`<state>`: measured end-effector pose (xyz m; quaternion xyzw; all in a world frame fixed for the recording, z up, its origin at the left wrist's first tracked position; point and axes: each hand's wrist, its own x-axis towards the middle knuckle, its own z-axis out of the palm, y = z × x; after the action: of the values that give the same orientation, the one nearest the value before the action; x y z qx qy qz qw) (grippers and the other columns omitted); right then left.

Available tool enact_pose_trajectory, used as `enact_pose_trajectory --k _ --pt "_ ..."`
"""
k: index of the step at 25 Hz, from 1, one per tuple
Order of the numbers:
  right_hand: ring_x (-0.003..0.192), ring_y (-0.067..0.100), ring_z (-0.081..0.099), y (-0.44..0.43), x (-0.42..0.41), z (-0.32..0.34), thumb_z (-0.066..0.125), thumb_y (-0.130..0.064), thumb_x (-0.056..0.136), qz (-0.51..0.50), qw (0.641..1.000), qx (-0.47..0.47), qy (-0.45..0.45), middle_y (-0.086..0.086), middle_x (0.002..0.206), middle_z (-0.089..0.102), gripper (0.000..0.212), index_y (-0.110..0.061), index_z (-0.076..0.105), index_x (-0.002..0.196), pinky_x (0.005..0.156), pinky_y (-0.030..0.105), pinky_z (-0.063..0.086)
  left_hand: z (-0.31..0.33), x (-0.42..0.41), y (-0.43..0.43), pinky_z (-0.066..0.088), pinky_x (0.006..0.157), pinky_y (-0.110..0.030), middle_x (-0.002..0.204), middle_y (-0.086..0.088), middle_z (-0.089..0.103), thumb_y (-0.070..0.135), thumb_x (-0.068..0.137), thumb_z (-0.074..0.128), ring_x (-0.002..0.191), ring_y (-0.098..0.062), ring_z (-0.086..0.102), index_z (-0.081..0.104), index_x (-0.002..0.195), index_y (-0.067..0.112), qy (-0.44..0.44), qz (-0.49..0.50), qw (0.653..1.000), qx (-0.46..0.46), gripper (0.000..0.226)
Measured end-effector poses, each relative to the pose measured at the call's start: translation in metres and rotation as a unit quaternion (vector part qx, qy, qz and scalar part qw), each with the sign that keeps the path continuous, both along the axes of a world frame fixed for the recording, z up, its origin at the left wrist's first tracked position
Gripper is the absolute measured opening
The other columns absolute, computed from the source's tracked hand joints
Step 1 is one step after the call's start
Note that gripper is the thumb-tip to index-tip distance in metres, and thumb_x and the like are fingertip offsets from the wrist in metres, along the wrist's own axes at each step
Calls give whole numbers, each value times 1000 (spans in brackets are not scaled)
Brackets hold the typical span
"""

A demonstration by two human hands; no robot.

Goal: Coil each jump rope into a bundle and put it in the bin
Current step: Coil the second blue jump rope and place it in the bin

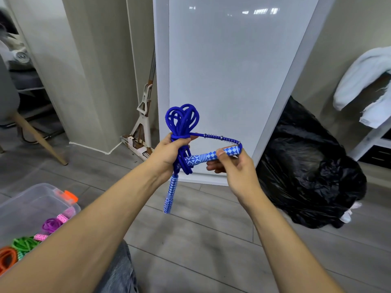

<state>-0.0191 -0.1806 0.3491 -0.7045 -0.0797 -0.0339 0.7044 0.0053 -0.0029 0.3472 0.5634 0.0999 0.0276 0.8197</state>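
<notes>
Jump ropes are seen coiled in the clear bin (pixel 27 199) at the near left: an orange rope (pixel 7 259), a green rope (pixel 23 244) and a purple rope (pixel 51 225). Right of it, above the floor (pixel 201 240), a blue jump rope (pixel 182 118) is held as a bundle; its waist is gripped by the curled fingers of the left hand (pixel 169 154), and one handle (pixel 170 193) is seen hanging below. The other handle (pixel 208 157) is pinched between thumb and fingers of the right hand (pixel 237 169). A black bag (pixel 313 178) is seen at the right.

Bin (pixel 40 193) cropped leftward, perhaps half
</notes>
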Motion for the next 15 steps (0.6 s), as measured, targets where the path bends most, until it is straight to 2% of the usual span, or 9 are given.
enact_pose_trajectory --k 3,6,9,11,13,15 --pt "66 23 75 0 5 1 58 -22 102 -41 988 78 124 13 73 75 18 -4 59 104 61 28 56 4 -3 8 47 102 -42 122 1 71 9 96 57 119 -28 57 59 131 16 5 -84 996 -39 35" --pt "60 21 74 2 3 1 57 -23 102 -60 972 119 194 13 67 74 23 -1 61 95 55 27 55 4 -5 4 48 103 -49 119 -3 72 9 96 56 118 -28 60 59 130 15 4 -116 992 -39 34" --pt "60 22 74 6 -1 5 56 -23 103 -56 993 58 90 14 70 75 21 -3 58 99 55 26 57 2 -5 -1 52 98 -47 115 -9 73 13 99 55 116 -29 65 54 131 11 -12 -88 995 -37 32" --pt "60 19 73 8 -4 10 56 -22 103 -33 999 -4 17 17 76 74 19 -3 56 103 56 21 54 1 -3 0 52 100 -44 111 -8 74 16 99 55 113 -27 66 52 130 11 -25 -57 998 2 31" --pt "60 14 70 5 -4 11 56 -22 103 -5 997 -70 -8 15 81 74 20 -3 56 105 57 15 50 -1 -2 -2 51 101 -43 109 -4 76 18 99 56 113 -23 66 51 130 14 -25 -51 996 66 31" --pt "63 13 69 -1 -2 12 55 -25 103 27 991 -129 -5 10 81 74 20 -5 56 105 62 17 51 -3 -3 -6 51 101 -44 110 -2 75 18 98 58 112 -22 66 51 129 16 -22 -52 993 100 32"
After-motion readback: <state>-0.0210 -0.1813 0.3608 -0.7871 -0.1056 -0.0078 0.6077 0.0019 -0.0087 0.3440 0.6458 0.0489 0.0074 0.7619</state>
